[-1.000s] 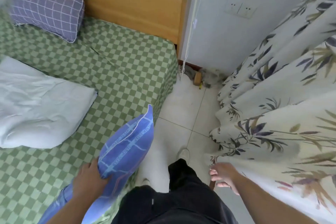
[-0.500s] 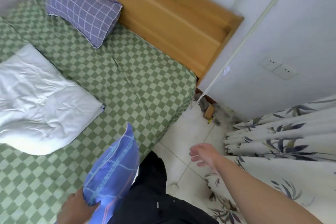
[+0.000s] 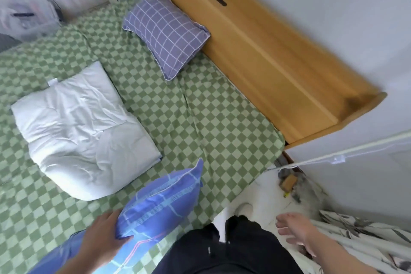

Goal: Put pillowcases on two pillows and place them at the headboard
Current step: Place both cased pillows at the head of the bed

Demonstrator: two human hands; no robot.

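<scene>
I am looking down at a bed covered in a green checked sheet, with a wooden headboard along its far edge. My left hand grips the lower part of a bright blue pillow in its patterned case, fingers curled round its edge, holding it tilted above the near edge of the bed with one corner pointing toward the headboard. My right hand hangs free over the pale tiled floor, fingers loosely spread and holding nothing, just beside a leaf-printed curtain. A purple grid-patterned pillow lies on the bed, one end touching the headboard. A folded white duvet rests on the sheet, well apart from the headboard. My dark trousers show at the bottom.
</scene>
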